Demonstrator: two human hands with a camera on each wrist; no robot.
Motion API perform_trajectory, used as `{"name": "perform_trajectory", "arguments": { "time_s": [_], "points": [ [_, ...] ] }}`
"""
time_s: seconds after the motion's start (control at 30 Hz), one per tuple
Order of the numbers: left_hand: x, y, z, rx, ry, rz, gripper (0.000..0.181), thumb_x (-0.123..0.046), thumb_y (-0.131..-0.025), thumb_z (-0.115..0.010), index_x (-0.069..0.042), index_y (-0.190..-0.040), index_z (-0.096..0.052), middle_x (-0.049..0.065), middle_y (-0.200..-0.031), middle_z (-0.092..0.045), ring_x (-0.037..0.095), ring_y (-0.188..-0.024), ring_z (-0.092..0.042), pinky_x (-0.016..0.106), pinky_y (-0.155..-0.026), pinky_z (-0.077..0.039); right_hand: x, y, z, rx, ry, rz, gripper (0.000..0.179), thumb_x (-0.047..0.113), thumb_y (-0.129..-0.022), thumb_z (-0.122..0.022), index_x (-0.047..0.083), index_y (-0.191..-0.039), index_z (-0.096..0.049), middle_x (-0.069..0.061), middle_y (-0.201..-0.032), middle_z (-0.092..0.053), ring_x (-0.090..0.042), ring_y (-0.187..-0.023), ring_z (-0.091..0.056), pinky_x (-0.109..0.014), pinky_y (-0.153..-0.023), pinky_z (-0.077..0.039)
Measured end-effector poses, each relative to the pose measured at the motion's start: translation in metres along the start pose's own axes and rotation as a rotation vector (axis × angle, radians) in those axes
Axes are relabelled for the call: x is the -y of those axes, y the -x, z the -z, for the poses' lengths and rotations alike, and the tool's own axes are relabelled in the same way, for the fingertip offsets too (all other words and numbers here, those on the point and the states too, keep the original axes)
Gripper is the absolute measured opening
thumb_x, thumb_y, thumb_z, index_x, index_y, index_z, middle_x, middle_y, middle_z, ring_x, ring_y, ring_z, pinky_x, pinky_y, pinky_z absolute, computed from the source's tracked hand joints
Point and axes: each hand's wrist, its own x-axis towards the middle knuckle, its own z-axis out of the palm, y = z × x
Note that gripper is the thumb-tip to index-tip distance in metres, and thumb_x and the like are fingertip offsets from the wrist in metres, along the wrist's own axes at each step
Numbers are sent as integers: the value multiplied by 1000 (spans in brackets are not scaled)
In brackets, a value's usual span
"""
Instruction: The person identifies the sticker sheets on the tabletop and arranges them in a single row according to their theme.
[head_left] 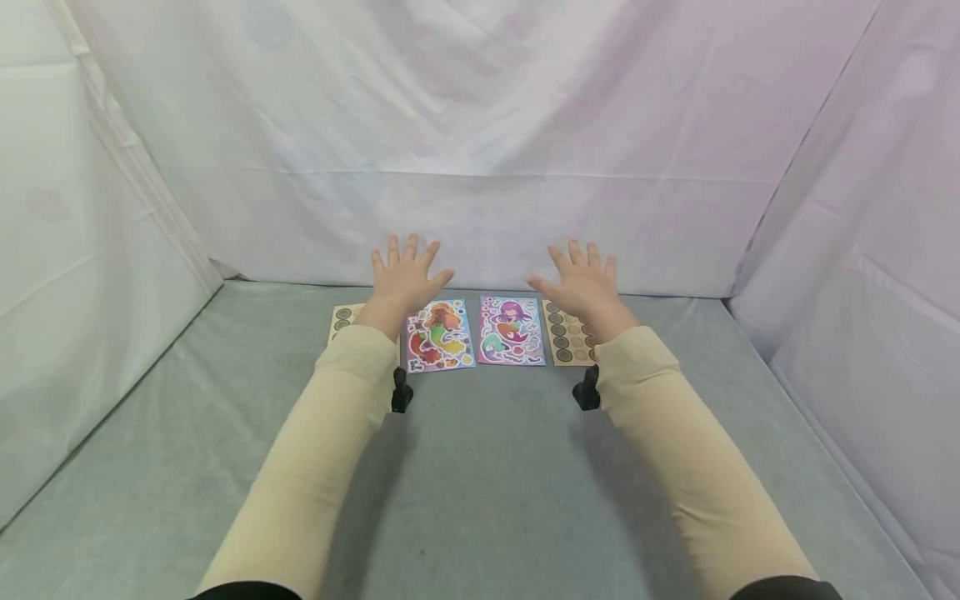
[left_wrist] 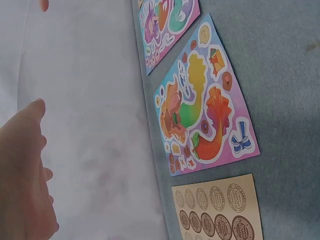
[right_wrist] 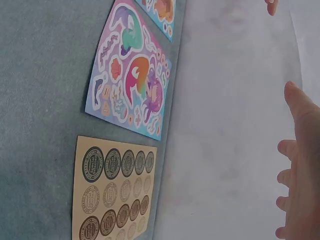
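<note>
Both hands hover above the far part of the grey table, fingers spread and holding nothing. My left hand [head_left: 405, 283] is over the left brown sheet of round stickers [head_left: 342, 318], hiding much of it. My right hand [head_left: 583, 286] hangs near the right brown sheet of round stickers [head_left: 567, 337], with the wrist covering part of that sheet. Between them lie two colourful mermaid sticker sheets: one with a blue and pink ground [head_left: 441, 336], nearer the left hand, and a pink-purple one [head_left: 512, 331], nearer the right. The left wrist view shows printed round seals [left_wrist: 220, 210] on the left brown sheet.
White cloth walls [head_left: 480, 125] enclose the grey cloth-covered table [head_left: 487, 483] at the back and both sides. The sheets lie in a row close to the back wall. A black strap mount [head_left: 401, 390] sits at the left wrist, another mount [head_left: 587, 389] at the right.
</note>
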Motion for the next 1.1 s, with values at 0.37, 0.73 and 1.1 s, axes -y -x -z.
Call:
{"name": "perform_trajectory", "arguments": {
  "time_s": [0.37,0.73,1.1],
  "points": [
    [2,1,4,-37,14,-40,69,-59,-98,-31,-26,-155,-12,15,-159,-2,42,-141,10,63,-106,12,9,0,6,-30,18,19,84,71,-91,-30,20,-155,-11,-14,-158,5,-39,-141,12,-60,-106,15],
    [1,9,8,-66,58,-77,71,-62,-96,-30,-25,-155,-15,14,-159,-3,38,-141,14,60,-107,14,16,4,4,-59,15,29,84,70,-91,-31,20,-155,-12,-14,-159,2,-39,-142,8,-61,-107,12],
    [4,16,4,-97,96,-106,71,-62,-96,-31,-25,-155,-16,12,-159,-3,37,-142,12,60,-108,12,24,5,-1,-105,27,51,83,70,-91,-33,18,-154,-18,-15,-159,-7,-40,-142,-1,-63,-108,4]
  ]
}}
